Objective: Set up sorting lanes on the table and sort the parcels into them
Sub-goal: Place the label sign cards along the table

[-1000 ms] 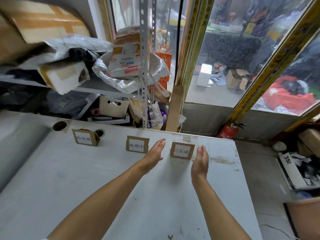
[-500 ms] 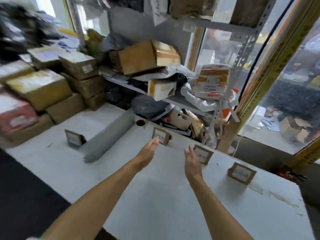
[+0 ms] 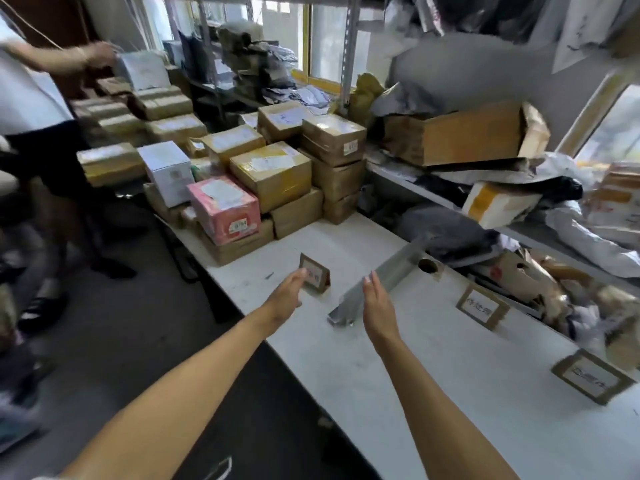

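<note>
Both hands reach out over the white, scuffed table (image 3: 433, 358), fingers straight and together, palms facing each other, holding nothing. Left hand (image 3: 289, 294): grip flat and unclenched, fingertips overlapping the near edge of a small cardboard sign (image 3: 316, 276), a folded tent card with a white paper label; whether they touch it cannot be told. Right hand (image 3: 379, 306): grip likewise flat, empty, in front of a long grey metal bar (image 3: 381, 280), angular in section, lying diagonally on the table; its near end shows between the hands, and contact is unclear.

Beyond the left grip, at the far end of the table, the parcels (image 3: 273, 174) sit stacked: brown corrugated cartons sealed with glossy tape and white labels, one pink printed box (image 3: 225, 209), one white box (image 3: 168, 171).

Right of the right grip stand two more cardboard signs, one (image 3: 482, 307) near a round hole (image 3: 428, 266) in the table and one (image 3: 593, 376) farther right; their characters are smeared by blur and not legible. Above them a shelf (image 3: 519, 233) carries an open carton and crumpled plastic mailers, cut off at the frame edge.

Far left, another person (image 3: 34, 98) is partly out of frame and blurred.
</note>
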